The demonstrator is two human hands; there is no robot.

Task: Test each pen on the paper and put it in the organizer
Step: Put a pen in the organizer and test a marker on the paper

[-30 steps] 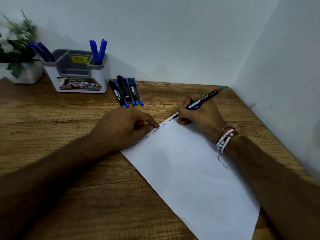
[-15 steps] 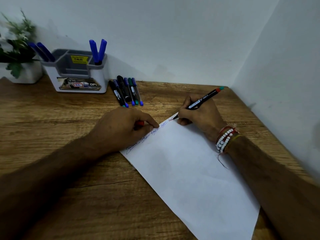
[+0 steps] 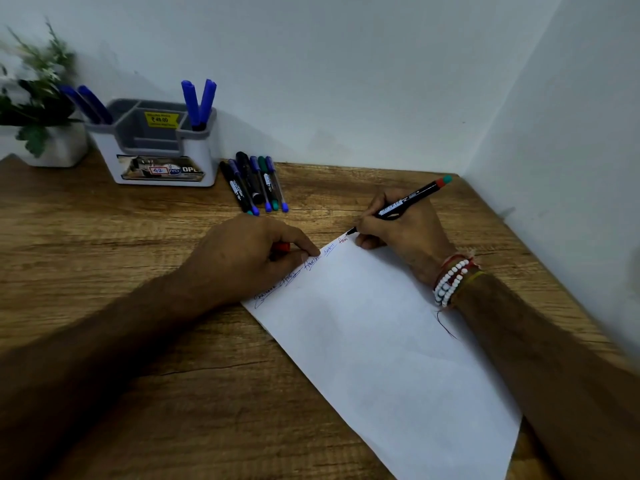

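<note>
Obs., head view.

Right hand (image 3: 398, 233): fingers curled round a black-barrelled pen (image 3: 408, 200) in a writing grip. The barrel slants up and to the right over the hand, its red and teal end uppermost. The tip sits at the far corner of the paper (image 3: 381, 341), just beside a small red scribble. The heel of the hand rests on the sheet. Beaded bracelets (image 3: 452, 282) are on the wrist.

Left hand (image 3: 249, 258): fingers curled, thumb and fingers pinching a red cap (image 3: 284, 246), which is mostly hidden under them. The hand rests at the sheet's upper left edge, with the thumb tip on the paper.

The paper lies at an angle on the wooden desk (image 3: 104, 254) between the two forearms. A row of blue, dark and red scribbles runs along its upper left edge, from beside the left wrist up to the pen tip.

Loose pens (image 3: 254, 183): a close row lying flat on the desk, beyond the left hand and apart from it, just right of the organizer (image 3: 156, 147).

The organizer is grey and white and stands against the wall, well apart from both hands. Two blue pens (image 3: 199, 102) stand in its right compartment, and two more (image 3: 86, 103) lean out of its left end.

A potted plant (image 3: 34, 95) stands left of the organizer.
</note>
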